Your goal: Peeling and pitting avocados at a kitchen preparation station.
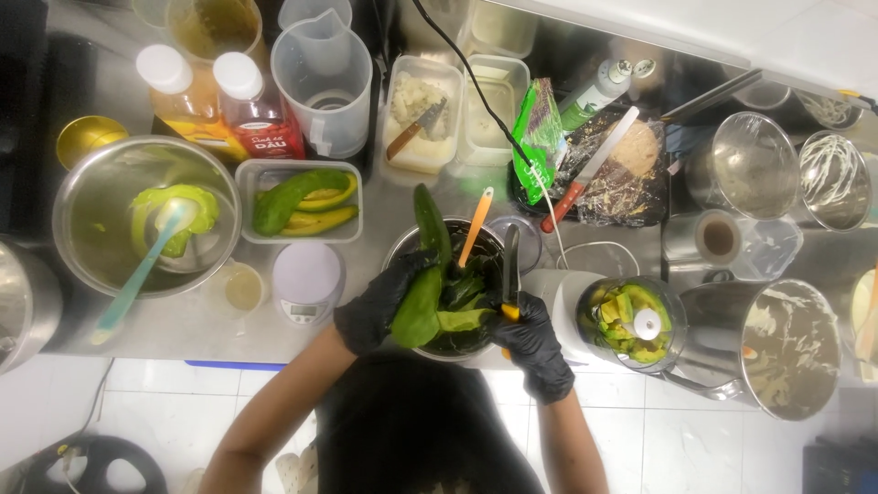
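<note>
My left hand (380,306), in a black glove, grips a long green avocado (422,284) held over a steel bowl (402,245) full of dark green peels. My right hand (530,343), also gloved, holds a black-bladed knife (510,270) with a yellow handle, its blade pointing away over the same bowl. An orange-handled spatula (476,224) leans in the bowl between the two hands.
A big steel bowl (91,215) with avocado mash and a teal spatula sits left. A plastic tray (249,174) of avocado halves, a small scale (307,284), bottles and jugs stand behind. A blender cup (631,322) with avocado chunks and steel pots are right.
</note>
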